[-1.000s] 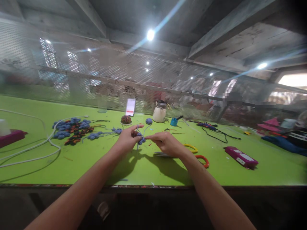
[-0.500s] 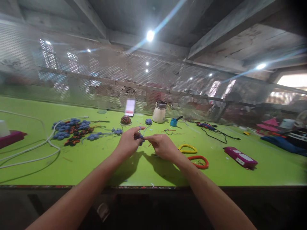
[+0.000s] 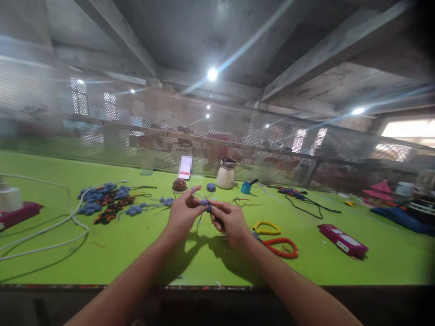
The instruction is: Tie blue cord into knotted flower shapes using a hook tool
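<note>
A small blue crocheted yarn piece (image 3: 205,203) is pinched between my two hands above the table. My left hand (image 3: 183,210) grips its left side, the index finger raised with a strand of yarn over it. My right hand (image 3: 233,222) is closed at the piece's right edge, thumb and index finger together. Whether a hook is in that hand I cannot make out. A yarn tail dangles beneath the piece. Beyond the hands lies a blue yarn ball (image 3: 211,187), with a multicoloured yarn ball (image 3: 179,184) to its left.
Scissors with yellow and red handles (image 3: 280,248) lie right of my right hand. Crocheted flowers (image 3: 105,199) and a white cable (image 3: 79,226) lie left. A phone (image 3: 185,166), a jug (image 3: 225,174) and a blue pot (image 3: 246,187) stand behind. A purple box (image 3: 343,241) sits right.
The view has tilted up, so the table appears lower. My right fingers have curled in against the piece from a pointing pose, and my hands are closer together.
</note>
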Available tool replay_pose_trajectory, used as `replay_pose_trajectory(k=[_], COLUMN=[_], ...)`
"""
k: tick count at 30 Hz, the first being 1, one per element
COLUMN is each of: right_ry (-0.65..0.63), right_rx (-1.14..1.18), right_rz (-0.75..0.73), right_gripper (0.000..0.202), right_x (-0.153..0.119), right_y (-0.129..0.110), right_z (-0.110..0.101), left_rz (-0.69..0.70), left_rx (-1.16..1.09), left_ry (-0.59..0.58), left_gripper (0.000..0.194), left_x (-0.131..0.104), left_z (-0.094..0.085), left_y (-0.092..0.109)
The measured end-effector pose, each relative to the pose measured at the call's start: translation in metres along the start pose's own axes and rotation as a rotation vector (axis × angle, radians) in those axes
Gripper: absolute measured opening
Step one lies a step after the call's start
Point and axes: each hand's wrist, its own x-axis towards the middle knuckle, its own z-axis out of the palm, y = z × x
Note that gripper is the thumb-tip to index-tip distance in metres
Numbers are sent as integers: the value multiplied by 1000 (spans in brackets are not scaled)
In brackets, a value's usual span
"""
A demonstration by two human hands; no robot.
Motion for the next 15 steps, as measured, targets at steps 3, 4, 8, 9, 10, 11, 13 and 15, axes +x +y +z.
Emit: replay_pose_trajectory(k=[3, 4, 8, 9, 10, 11, 13, 15], right_ry=[-29, -40, -97, -116, -136, -159, -201, -229], right_rx=[-21, -40, -182, -242, -312, -393, -579, -780], right_rz=[-29, -50, -209, -272, -346, -425, -580, -697], right_gripper=[38, 37, 32, 30, 28, 27, 28, 30], right_x=[1, 2, 7, 8, 8, 8, 8, 8], right_y=[0, 1, 6, 7, 6, 5, 2, -2], right_z=[-1, -2, -8, -10, -12, -14, -19, -23], left_rz=[-148, -171, -283, -302, -313, -315, -303, -301], left_rx=[-251, -306, -452, -466, -475, -480, -491, -495], left_ry=[-8, -8, -55, -70, -85, -98, -114, -109], left_gripper=[69, 68, 64, 63, 63, 63, 60, 56], left_x=[4, 3, -1, -2, -2, -2, 0, 2], left_z=[-4, -6, -10, -11, -13, -14, -17, -19], left_y=[1, 2, 12, 13, 14, 15, 15, 15])
